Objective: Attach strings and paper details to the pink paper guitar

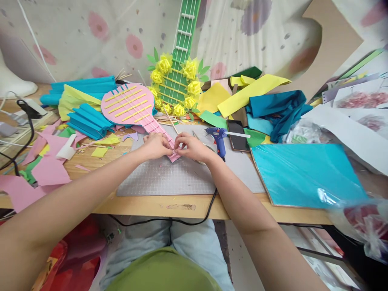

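A pink paper guitar (127, 104) with yellow stick bars and thin pale strings lies slanted, its neck pointing toward me over the grey cutting mat (188, 182). My left hand (156, 145) is closed on the lower neck from the left. From the right, my right hand (190, 146) pinches at the same neck end, the fingertips of both hands almost meeting. Whatever small piece sits between the right fingers is hidden. Just right of that hand stands a blue glue gun (219, 141) with a white glue stick in its back. Scissors (198, 139) lie partly behind my right hand.
A green guitar (174, 87) ringed with yellow paper flowers leans at the back. A phone (239, 135) lies beside the glue gun. Blue crepe paper (91, 121), pink scraps (50, 161) and a turquoise board (306, 173) surround the mat. A black cable (209, 208) hangs over the front edge.
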`<state>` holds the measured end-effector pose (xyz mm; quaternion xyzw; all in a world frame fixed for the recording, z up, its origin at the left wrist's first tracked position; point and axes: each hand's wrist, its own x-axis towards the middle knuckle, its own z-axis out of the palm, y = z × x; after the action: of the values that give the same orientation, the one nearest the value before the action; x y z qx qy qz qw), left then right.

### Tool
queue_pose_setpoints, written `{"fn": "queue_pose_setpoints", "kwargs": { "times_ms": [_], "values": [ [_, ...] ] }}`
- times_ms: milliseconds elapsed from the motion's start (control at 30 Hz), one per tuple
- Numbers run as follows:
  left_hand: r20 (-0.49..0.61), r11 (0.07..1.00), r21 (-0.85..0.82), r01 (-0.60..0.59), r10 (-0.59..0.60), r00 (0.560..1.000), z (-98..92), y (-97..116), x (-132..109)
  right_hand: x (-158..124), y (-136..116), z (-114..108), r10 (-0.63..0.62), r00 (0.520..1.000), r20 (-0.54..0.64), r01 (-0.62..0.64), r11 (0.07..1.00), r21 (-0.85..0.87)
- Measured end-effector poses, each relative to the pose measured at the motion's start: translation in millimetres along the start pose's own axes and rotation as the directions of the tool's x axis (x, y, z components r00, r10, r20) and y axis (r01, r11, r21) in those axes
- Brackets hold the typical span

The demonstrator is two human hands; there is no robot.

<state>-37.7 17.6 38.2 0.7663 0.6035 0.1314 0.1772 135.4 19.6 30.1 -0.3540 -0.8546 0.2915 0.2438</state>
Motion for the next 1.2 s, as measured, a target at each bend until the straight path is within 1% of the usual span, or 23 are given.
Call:
{"fn": "queue_pose_setpoints", "kwargs": {
  "times_ms": [133,367,467,567,700,800,967,1133,1200],
  "values": [
    [-0.021,0.999,0.039,0.005,-0.004,1.0,0.6,1.1,-0.8,0.1,-0.7,1.1,-0.01,1.0,0.003,0.01,1.0,-0.025],
    [0.031,0.996,0.081,-0.027,0.024,0.999,-2.1,0.9,1.7,1.0,0.2,3.7,-0.015,1.0,0.022,0.018,0.994,-0.11],
    [0.045,0.994,0.101,-0.039,0.035,0.998,-3.8,0.7,4.4,2.2,-0.9,4.9,0.024,1.0,0.02,-0.021,0.992,-0.124],
    [0.06,0.994,0.104,-0.038,0.032,0.998,-5.9,2.9,5.6,3.6,-1.5,6.1,0.09,0.995,0.035,-0.086,0.992,-0.092],
    [0.087,0.994,0.109,-0.019,0.009,0.996,-8.0,7.9,4.1,3.9,-0.7,6.0,0.118,0.992,0.04,-0.114,0.991,-0.073],
    [0.081,0.994,0.112,-0.011,0.002,0.997,-7.6,9.5,3.4,3.0,1.5,5.4,0.098,0.995,0.031,-0.096,0.993,-0.07],
    [0.043,0.992,0.116,-0.052,0.047,0.998,-6.1,6.6,5.0,2.2,4.6,5.8,0.046,0.999,0.02,-0.044,0.995,-0.093],
    [0.093,0.987,0.119,-0.112,0.101,0.991,-8.1,2.1,7.8,2.2,2.3,5.8,0.022,1.0,-0.017,-0.024,0.991,-0.134],
    [0.115,0.986,0.088,-0.14,0.13,0.985,-8.2,-1.0,9.2,2.1,1.2,5.8,0.002,1.0,-0.025,-0.006,0.988,-0.152]
  ]
}}
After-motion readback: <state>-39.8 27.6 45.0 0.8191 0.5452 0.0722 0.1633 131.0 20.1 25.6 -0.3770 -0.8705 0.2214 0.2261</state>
